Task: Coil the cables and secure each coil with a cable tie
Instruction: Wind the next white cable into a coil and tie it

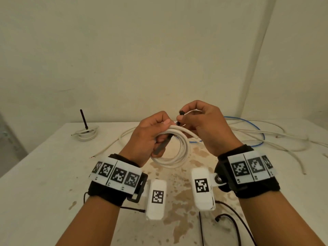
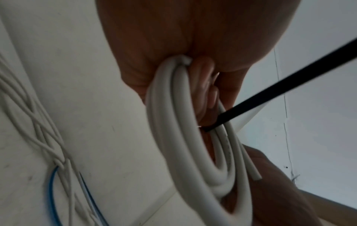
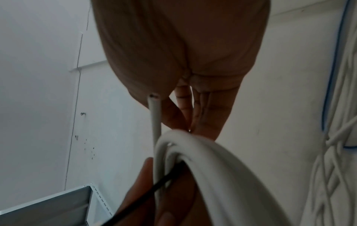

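One tied coil (image 1: pixel 86 134) lies on the worktop (image 1: pixel 44 174), far left of the raised white coil (image 1: pixel 173 151). The left hand (image 1: pixel 149 139) grips that coil; the right hand (image 1: pixel 204 125) pinches the black cable tie (image 1: pixel 181 113), not yet cinched. Loose cables (image 1: pixel 266 137) behind remain uncoiled.

Stained white table (image 1: pixel 44 174), plain wall (image 1: pixel 142 50) behind, grey metal shelf (image 3: pixel 48 209) at left.

Head view high, facing down; wrist views close, sharing white coil (image 2: pixel 193 145).
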